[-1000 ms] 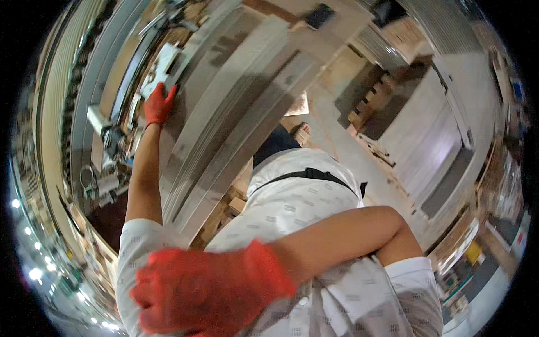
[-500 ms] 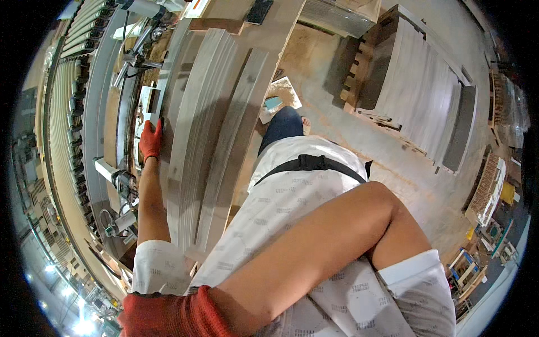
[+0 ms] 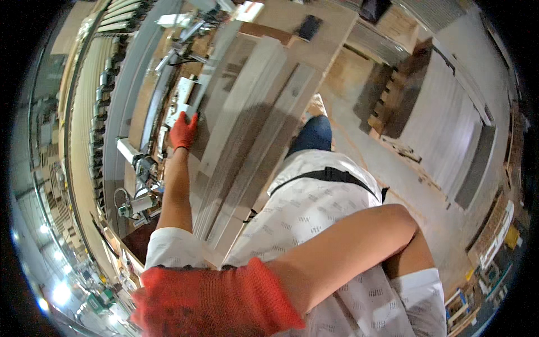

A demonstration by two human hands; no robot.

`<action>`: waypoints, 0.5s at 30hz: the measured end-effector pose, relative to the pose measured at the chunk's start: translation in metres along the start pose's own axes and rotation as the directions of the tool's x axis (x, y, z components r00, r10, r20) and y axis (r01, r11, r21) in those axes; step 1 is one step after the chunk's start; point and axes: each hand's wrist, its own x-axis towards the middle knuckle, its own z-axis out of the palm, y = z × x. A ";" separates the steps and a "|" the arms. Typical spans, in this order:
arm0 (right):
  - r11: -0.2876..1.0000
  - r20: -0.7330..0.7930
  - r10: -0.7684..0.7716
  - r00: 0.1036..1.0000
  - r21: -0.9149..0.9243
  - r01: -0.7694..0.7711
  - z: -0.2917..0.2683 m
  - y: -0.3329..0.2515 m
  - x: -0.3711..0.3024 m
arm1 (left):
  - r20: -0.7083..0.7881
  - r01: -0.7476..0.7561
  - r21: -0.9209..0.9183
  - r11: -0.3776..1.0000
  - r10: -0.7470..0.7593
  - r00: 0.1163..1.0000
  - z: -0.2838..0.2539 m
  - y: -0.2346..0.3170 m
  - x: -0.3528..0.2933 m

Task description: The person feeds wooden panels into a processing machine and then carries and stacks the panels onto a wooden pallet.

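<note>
Left grip [image 3: 183, 131] at white plate [image 3: 186, 90] — grey boards [image 3: 254, 78] between it and torso [image 3: 314, 222].

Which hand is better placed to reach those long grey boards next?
Left, I'd judge: the left hand is stretched out beside the grey boards, while the right hand, its arm folded across the white shirt, is farther away.

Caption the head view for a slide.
Red-gloved left hand by a white part beside long grey boards; red-gloved right hand crossed in front of the white shirt.
</note>
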 end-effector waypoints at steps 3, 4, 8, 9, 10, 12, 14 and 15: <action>0.999 0.079 0.004 0.997 0.043 -0.008 -0.006 0.009 0.013 | 0.008 -0.007 -0.032 0.999 0.007 1.000 -0.004 0.007 -0.010; 0.999 0.109 -0.007 0.994 0.041 0.002 -0.004 0.008 0.017 | 0.008 -0.011 -0.046 0.999 0.011 1.000 -0.010 0.008 -0.010; 0.994 0.251 -0.004 0.968 0.104 -0.023 -0.016 0.025 0.024 | 0.009 -0.006 -0.086 0.996 0.007 1.000 -0.012 0.002 -0.015; 0.993 0.286 0.005 0.958 0.114 -0.040 -0.018 0.030 0.025 | -0.032 -0.027 -0.122 0.992 0.023 0.999 -0.011 0.002 -0.018; 0.991 0.323 0.014 0.946 0.122 -0.056 -0.021 0.035 0.024 | 0.042 0.010 -0.146 0.989 -0.004 0.999 -0.017 0.006 -0.014; 0.990 0.391 0.022 0.920 0.117 -0.073 -0.022 0.043 0.023 | 0.013 -0.040 -0.141 0.989 0.042 0.999 -0.019 0.009 -0.010; 0.990 0.392 -0.003 0.920 0.130 -0.052 -0.028 0.050 0.029 | -0.013 -0.050 -0.160 0.986 0.049 0.999 -0.019 0.010 -0.009; 0.979 0.405 0.006 0.914 0.185 -0.089 -0.031 0.055 0.031 | 0.014 -0.030 -0.184 0.983 0.033 0.999 -0.022 0.013 -0.011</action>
